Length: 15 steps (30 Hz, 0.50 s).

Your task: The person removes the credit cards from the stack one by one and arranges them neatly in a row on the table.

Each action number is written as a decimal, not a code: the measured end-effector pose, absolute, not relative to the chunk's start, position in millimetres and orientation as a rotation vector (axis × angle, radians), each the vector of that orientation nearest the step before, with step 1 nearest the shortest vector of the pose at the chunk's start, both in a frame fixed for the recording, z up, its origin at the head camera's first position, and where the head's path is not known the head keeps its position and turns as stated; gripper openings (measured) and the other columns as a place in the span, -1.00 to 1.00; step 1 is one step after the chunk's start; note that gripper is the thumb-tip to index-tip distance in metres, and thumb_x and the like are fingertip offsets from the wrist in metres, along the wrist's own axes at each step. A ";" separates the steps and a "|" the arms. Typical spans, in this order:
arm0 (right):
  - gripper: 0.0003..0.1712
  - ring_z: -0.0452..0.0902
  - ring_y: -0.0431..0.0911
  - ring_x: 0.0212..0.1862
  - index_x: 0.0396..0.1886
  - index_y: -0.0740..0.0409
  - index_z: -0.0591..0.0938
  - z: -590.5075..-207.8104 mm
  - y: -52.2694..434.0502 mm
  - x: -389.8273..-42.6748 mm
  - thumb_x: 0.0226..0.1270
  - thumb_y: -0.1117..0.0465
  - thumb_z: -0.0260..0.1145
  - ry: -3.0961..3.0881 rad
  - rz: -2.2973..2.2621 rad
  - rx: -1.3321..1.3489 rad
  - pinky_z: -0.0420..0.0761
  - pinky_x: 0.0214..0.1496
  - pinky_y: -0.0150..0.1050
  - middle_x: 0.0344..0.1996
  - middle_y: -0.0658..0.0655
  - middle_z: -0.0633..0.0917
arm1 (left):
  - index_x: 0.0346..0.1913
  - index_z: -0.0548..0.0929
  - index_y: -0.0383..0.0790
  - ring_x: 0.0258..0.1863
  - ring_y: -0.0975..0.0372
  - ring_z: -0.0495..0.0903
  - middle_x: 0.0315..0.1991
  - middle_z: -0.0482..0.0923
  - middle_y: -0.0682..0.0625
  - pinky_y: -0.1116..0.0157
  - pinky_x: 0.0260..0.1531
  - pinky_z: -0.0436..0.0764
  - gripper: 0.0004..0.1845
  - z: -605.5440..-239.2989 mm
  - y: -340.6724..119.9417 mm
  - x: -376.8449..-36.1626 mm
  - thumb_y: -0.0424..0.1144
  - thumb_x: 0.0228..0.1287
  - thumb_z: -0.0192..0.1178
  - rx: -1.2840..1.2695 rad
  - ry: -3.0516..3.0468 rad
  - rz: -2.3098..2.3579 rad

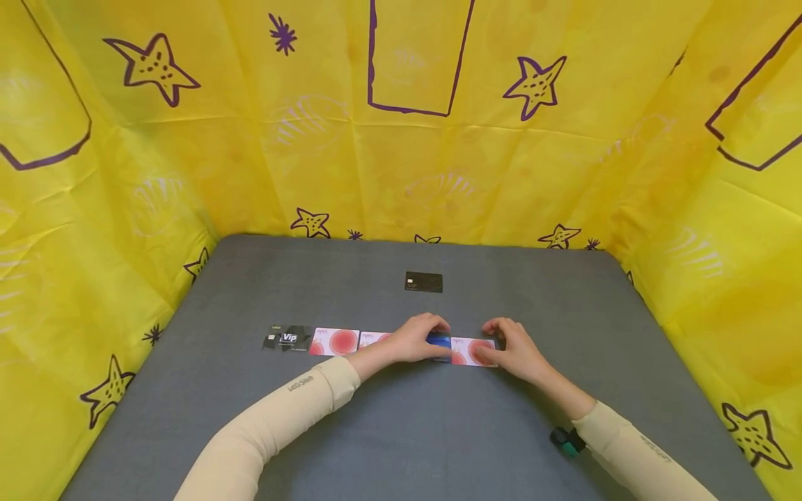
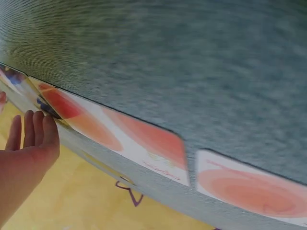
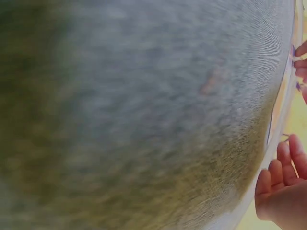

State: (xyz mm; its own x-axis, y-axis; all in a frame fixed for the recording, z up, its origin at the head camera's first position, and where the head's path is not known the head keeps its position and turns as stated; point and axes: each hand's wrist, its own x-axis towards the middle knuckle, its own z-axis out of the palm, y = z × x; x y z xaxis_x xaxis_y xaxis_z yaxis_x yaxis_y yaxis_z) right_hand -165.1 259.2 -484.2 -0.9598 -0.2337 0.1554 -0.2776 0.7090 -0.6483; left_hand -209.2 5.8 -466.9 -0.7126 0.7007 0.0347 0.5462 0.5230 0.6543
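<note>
In the head view a row of cards crosses the grey table. My left hand (image 1: pixel 416 337) spans a blue card (image 1: pixel 443 342), its thumb over the card and its fingertips near the far edge; the hand covers part of it. My right hand (image 1: pixel 516 351) is at the right end of a pink-and-white card (image 1: pixel 466 351), thumb on its right part and fingers beyond its far corner. Relaxed fingers of the left hand (image 2: pixel 33 139) show in the left wrist view, beside the row. The right wrist view has the right hand (image 3: pixel 285 187) with its fingers spread.
Leftward in the row lie a black Vip card (image 1: pixel 288 338), a pink-and-white card (image 1: pixel 335 342) and another pink-and-white card (image 1: pixel 372 339), partly behind the left arm. Farther back is a single black card (image 1: pixel 424 282). Yellow patterned cloth (image 1: pixel 401 174) borders the table (image 1: pixel 401 431).
</note>
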 end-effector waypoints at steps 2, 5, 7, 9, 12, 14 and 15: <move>-0.55 0.39 0.03 -0.11 -0.09 0.20 0.57 -482.9 257.0 -167.2 0.11 0.10 0.51 -2.852 1.111 0.414 0.40 -0.03 -0.05 -0.16 0.14 0.60 | 0.06 0.59 -0.26 -0.02 0.13 0.54 -0.05 0.58 -0.09 0.26 0.06 0.47 -0.56 -466.7 2.2 -210.1 -0.09 0.18 0.36 1.051 2.530 0.983; -0.54 0.38 0.04 -0.10 -0.07 0.19 0.57 -481.1 253.6 -170.8 0.10 0.10 0.51 -2.859 1.134 0.396 0.39 -0.02 -0.04 -0.15 0.15 0.59 | 0.08 0.58 -0.27 -0.01 0.12 0.54 -0.04 0.57 -0.10 0.22 0.06 0.48 -0.55 -465.6 -3.0 -211.0 -0.11 0.20 0.35 1.013 2.517 1.014; -0.53 0.38 0.04 -0.10 -0.06 0.20 0.58 -480.5 251.3 -173.1 0.10 0.08 0.51 -2.860 1.136 0.393 0.39 -0.03 -0.05 -0.15 0.15 0.58 | 0.11 0.57 -0.26 0.00 0.12 0.54 -0.01 0.56 -0.09 0.22 0.08 0.48 -0.54 -465.1 -6.2 -211.5 -0.11 0.21 0.35 0.971 2.510 1.029; -0.52 0.39 0.03 -0.10 -0.06 0.19 0.58 -480.2 248.6 -175.3 0.10 0.08 0.51 -2.861 1.134 0.398 0.39 -0.03 -0.06 -0.14 0.16 0.58 | 0.13 0.56 -0.23 0.02 0.14 0.53 0.01 0.56 -0.07 0.22 0.09 0.48 -0.54 -465.1 -9.1 -212.1 -0.10 0.22 0.34 0.931 2.509 1.040; -0.53 0.40 0.04 -0.10 -0.06 0.20 0.57 -479.6 243.7 -178.5 0.10 0.08 0.51 -2.858 1.149 0.402 0.40 -0.02 -0.06 -0.13 0.16 0.58 | 0.14 0.56 -0.20 0.04 0.17 0.52 0.02 0.56 -0.04 0.23 0.11 0.48 -0.54 -465.6 -13.0 -213.5 -0.09 0.23 0.35 0.898 2.524 1.063; -0.53 0.41 0.04 -0.09 -0.05 0.20 0.57 -479.2 240.3 -180.8 0.11 0.09 0.51 -2.860 1.161 0.405 0.41 -0.01 -0.05 -0.13 0.16 0.58 | 0.14 0.56 -0.21 0.04 0.17 0.52 0.03 0.56 -0.04 0.21 0.11 0.48 -0.54 -465.8 -15.7 -214.5 -0.11 0.22 0.36 0.884 2.531 1.090; -0.52 0.41 0.04 -0.09 -0.04 0.20 0.57 -479.1 238.6 -182.1 0.12 0.09 0.51 -2.862 1.166 0.405 0.42 -0.01 -0.05 -0.12 0.16 0.58 | 0.13 0.57 -0.21 0.04 0.17 0.52 0.02 0.56 -0.05 0.21 0.10 0.48 -0.54 -465.7 -17.2 -215.1 -0.11 0.22 0.36 0.876 2.537 1.100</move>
State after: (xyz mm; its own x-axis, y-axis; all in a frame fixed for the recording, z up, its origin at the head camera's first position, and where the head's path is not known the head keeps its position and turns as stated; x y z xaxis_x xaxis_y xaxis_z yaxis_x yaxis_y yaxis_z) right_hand -182.1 238.6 -479.1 -0.9659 -0.2296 0.1198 -0.2479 0.6861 -0.6839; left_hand -215.1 -17.2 -465.7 -0.7911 0.6115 0.0171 0.4304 0.5365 0.7259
